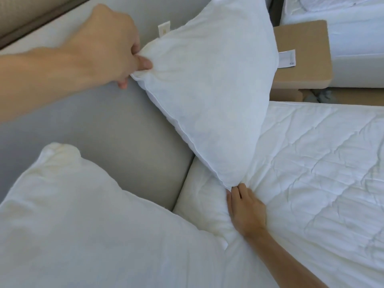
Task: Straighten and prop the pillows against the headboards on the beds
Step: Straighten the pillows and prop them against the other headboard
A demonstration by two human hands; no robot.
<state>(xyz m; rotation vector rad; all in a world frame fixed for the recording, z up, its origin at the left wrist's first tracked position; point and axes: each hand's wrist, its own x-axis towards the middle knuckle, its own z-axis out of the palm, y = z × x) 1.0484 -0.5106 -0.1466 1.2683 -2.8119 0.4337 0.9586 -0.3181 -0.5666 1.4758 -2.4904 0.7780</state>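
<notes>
Left hand: my left hand pinches the upper corner of the pillow between thumb and curled fingers; the cloth bunches at the pinch.
Near pillow: a second pillow lies low on the left, leaning at the headboard; its lower part is cut off by the frame edge, and its top corner looks yellowed.
Headboard: grey, padded, behind both pillows.
Pillow: white, creased, standing on one corner and tilted like a diamond, its back against the headboard, its bottom corner on the bed. A small tag hangs at its right edge; the print is too small to read.
Right hand: my right hand holds the bottom corner, fingertips closed on it where it meets the quilt; my fingers' undersides are hidden.
Bed: white quilted cover, wrinkled.
Nightstand: a brown top, partly hidden behind the pillow.
Far bed: another bed, cut off at the top right.
</notes>
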